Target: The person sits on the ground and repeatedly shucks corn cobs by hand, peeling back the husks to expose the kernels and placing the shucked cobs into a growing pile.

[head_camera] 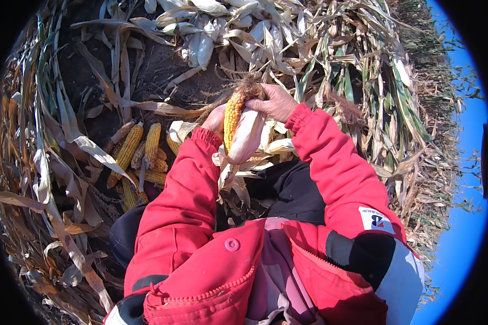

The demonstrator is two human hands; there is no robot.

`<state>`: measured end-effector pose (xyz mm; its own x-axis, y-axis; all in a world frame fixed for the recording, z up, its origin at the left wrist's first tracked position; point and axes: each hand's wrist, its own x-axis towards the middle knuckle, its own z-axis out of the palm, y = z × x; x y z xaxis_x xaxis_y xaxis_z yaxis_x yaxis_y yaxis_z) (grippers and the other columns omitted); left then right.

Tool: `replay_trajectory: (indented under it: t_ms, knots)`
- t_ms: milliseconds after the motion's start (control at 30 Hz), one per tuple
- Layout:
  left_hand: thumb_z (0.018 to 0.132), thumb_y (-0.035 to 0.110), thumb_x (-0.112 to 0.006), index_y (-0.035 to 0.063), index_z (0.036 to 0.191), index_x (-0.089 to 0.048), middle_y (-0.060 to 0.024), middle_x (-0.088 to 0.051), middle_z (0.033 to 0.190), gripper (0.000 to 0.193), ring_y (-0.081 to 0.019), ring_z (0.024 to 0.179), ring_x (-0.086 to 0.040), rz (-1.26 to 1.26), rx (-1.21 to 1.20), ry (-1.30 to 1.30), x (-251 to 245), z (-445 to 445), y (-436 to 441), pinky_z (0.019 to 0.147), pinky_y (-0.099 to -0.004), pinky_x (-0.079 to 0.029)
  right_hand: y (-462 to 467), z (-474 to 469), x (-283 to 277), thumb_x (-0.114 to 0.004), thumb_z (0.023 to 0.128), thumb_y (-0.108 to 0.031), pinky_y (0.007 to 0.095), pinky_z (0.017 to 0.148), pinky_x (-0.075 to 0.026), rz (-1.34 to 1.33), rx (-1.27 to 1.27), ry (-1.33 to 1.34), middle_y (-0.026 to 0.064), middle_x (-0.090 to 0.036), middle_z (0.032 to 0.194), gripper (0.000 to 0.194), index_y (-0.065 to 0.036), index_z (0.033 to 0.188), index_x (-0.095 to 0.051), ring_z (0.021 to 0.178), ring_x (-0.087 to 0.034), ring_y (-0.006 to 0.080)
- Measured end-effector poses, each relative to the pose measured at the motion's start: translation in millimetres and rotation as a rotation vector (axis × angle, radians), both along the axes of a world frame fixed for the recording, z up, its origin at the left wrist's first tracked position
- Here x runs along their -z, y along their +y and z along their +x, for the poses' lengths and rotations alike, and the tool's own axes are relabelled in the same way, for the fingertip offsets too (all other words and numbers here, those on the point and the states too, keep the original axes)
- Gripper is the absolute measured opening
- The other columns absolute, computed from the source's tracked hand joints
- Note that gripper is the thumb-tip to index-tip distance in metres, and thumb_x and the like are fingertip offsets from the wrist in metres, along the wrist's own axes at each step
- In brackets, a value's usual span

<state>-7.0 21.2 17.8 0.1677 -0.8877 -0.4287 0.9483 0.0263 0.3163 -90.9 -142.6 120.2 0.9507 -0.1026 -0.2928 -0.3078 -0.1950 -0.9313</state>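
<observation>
An ear of corn [233, 118] with yellow kernels is half bared between my two hands, its brown silk at the far end. My right hand [273, 101] grips the pale husk [247, 136] near the silk, thumb on top. On the ear's left side lies my left hand [216, 120], its fingers mostly hidden behind the ear, so its hold is partly unseen. Loose husk leaves hang below the ear. Several bare yellow cobs [126, 152] lie in a heap on the ground to the left of my left forearm.
Several ears still in pale husks [201, 42] lie on the soil [158, 69] beyond my hands. Dry corn stalks [374, 89] are piled along the right, and more stalks and leaves [44, 162] along the left. My dark-clothed leg [293, 191] is bent beneath my forearms.
</observation>
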Motion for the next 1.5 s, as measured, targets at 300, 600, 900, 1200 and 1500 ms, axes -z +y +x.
replay_trajectory:
  t_ms: [300,600,900,1200,1500]
  knots:
    - [0.089,0.028,-0.074,0.0063,0.141,-0.042,-0.0053,-0.055,0.128,0.064,-0.0159,0.116,-0.054,-0.276,-0.269,-0.326,-3.6,-16.6,-8.2,0.102,-0.0325,-0.043,-18.7,9.2,9.9,-0.070,0.091,-0.010,0.0289,0.080,-0.054,0.249,0.502,-0.096,0.0029,-0.070,0.102,0.027,-0.003,0.117,-0.063,0.087,-0.065,0.0116]
    - [0.085,0.010,-0.074,0.0045,0.126,-0.054,-0.0023,-0.061,0.112,0.046,-0.0102,0.100,-0.059,-0.169,-0.272,-0.559,8.0,-21.4,-15.4,0.089,-0.0264,-0.049,-25.4,7.4,5.2,-0.074,0.088,-0.038,0.0329,0.086,-0.052,-0.241,0.273,-0.054,0.0070,-0.071,0.102,0.046,-0.005,0.118,-0.063,0.092,-0.067,0.0184]
    - [0.085,0.026,-0.076,0.0014,0.140,-0.043,-0.0104,-0.058,0.128,0.068,-0.0206,0.112,-0.061,-0.343,-0.302,-0.305,20.9,-19.5,-13.9,0.098,-0.0326,-0.050,-27.4,-3.4,-9.5,-0.065,0.093,-0.029,0.0393,0.079,-0.052,-0.700,0.130,0.104,0.0194,-0.069,0.095,0.031,-0.005,0.112,-0.067,0.089,-0.067,0.0365]
    - [0.095,0.037,-0.062,0.0042,0.137,-0.049,-0.0160,-0.063,0.125,0.055,-0.0288,0.109,-0.064,-0.208,-0.394,0.026,40.8,-8.6,-8.3,0.099,-0.0421,-0.050,-23.7,-13.8,3.2,-0.065,0.095,-0.028,0.0356,0.078,-0.050,-0.409,-0.014,0.034,0.0153,-0.069,0.092,0.032,-0.003,0.116,-0.065,0.081,-0.064,0.0247]
    - [0.094,0.025,-0.068,0.0020,0.135,-0.046,-0.0094,-0.060,0.121,0.052,-0.0190,0.105,-0.063,-0.076,-0.255,-0.489,29.5,-19.4,-10.7,0.090,-0.0336,-0.053,-7.3,-10.2,-18.6,-0.065,0.096,-0.028,0.0317,0.080,-0.051,-0.358,0.138,-0.156,0.0093,-0.070,0.096,0.035,-0.002,0.120,-0.063,0.084,-0.063,0.0163]
